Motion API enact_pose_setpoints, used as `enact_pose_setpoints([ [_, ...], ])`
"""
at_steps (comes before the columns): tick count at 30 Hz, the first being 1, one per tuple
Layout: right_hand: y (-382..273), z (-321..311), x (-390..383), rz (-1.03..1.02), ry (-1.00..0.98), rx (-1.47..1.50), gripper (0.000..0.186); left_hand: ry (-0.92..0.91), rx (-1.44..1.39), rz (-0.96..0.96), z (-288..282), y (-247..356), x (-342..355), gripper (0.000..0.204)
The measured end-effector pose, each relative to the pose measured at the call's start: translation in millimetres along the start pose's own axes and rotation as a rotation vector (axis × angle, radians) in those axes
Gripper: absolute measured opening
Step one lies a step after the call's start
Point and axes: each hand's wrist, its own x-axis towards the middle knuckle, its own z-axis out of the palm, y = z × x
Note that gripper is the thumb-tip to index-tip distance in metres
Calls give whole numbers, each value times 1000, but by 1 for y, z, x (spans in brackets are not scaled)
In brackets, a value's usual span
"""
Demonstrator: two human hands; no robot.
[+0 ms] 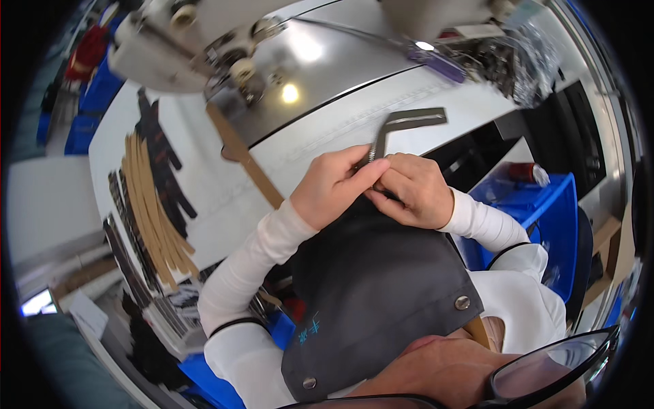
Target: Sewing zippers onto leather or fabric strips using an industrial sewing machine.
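Both my hands meet in front of the dark grey apron (381, 286), above the near edge of the white worktop. A narrow dark olive strip (409, 119) with silvery ridges like zipper teeth rises from between them and bends to the right at its top. My left hand (334, 184) pinches its lower part between thumb and fingers. Close against it, my right hand (415, 191) is closed round the same strip with curled fingers. The strip's lower end is hidden by the hands.
A sewing machine (163, 54) stands at the far left on a metal plate (320, 54). Tan strips (146, 198) and dark strips (160, 143) lie left on the worktop (225, 184). Far right are a purple-handled tool (439, 63) and a clear plastic bag (531, 61). A blue bin (558, 232) sits right.
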Motion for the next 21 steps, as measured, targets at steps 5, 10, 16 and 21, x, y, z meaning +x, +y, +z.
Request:
enact_pose_setpoints([
  [5, 7, -3, 16, -164, 21, 133, 20, 20, -430, -228, -23, -11, -40, 27],
  [10, 9, 29, 21, 30, -190, 195, 24, -64, -780, -321, -19, -22, -85, 27],
  [16, -5, 5, 55, 96, -484, 294, 8, 434, 768, 241, -2, -23, -108, 28],
  [21, 1, -17, 90, -145, -740, 195, 25, 157, 156, 63, -10, -34, -120, 22],
])
